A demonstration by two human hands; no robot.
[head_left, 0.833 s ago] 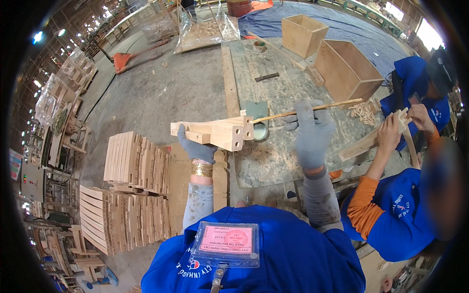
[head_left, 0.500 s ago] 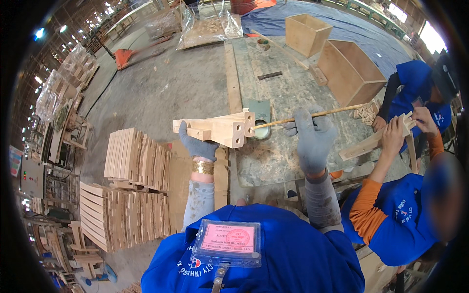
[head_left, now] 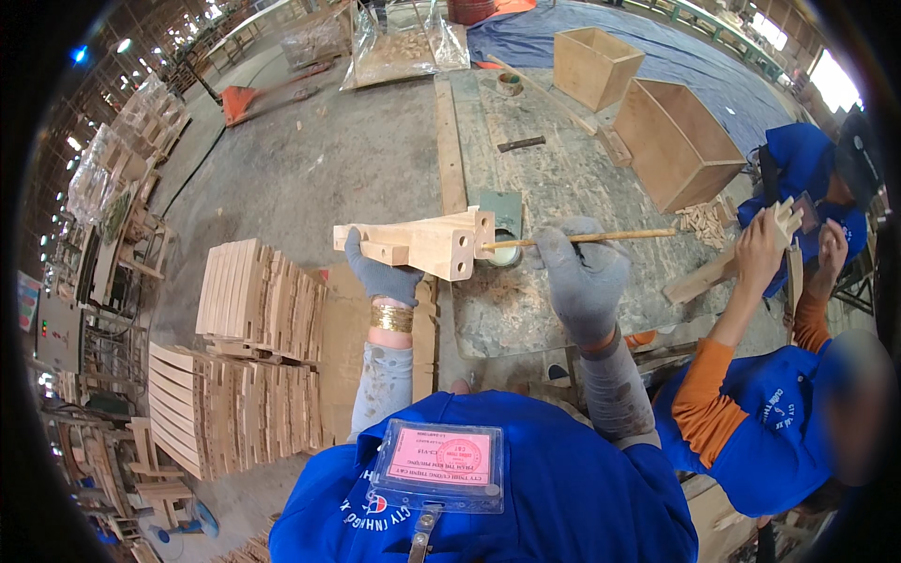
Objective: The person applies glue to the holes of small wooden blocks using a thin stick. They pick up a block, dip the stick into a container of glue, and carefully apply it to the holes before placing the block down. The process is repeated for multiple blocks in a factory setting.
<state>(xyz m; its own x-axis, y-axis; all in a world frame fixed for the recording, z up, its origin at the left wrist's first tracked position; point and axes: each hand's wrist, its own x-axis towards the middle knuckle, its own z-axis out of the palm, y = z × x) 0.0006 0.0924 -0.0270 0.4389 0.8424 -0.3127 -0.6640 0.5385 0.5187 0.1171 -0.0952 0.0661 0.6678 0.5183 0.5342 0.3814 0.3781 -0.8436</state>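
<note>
My left hand [head_left: 387, 280], in a grey glove, is closed around several pale wooden pieces [head_left: 427, 246] held together above the table. Round holes show in their right-hand ends. In my gloved right hand [head_left: 587, 281] is a thin wooden stick [head_left: 648, 234], gripped near its middle and lying almost level. Its left tip meets the end of the farther piece at a hole; I cannot tell how far in it reaches. Just beneath that end stands an open container [head_left: 505, 253] of whitish liquid, partly hidden by the wood and the stick.
Stacked slotted wooden parts [head_left: 253, 403] stand at my left. On the worn table [head_left: 526, 319] are a dark bar [head_left: 521, 144], a small tin [head_left: 509, 84], two wooden boxes [head_left: 676, 150] and a pile of dowels [head_left: 702, 221]. Two co-workers [head_left: 751, 413] handle wood close on my right.
My right hand has shifted left toward the wooden pieces, and the stick has swung flatter, its right end lower. My left hand holds nearly the same place. The nearer co-worker's hands have moved apart.
</note>
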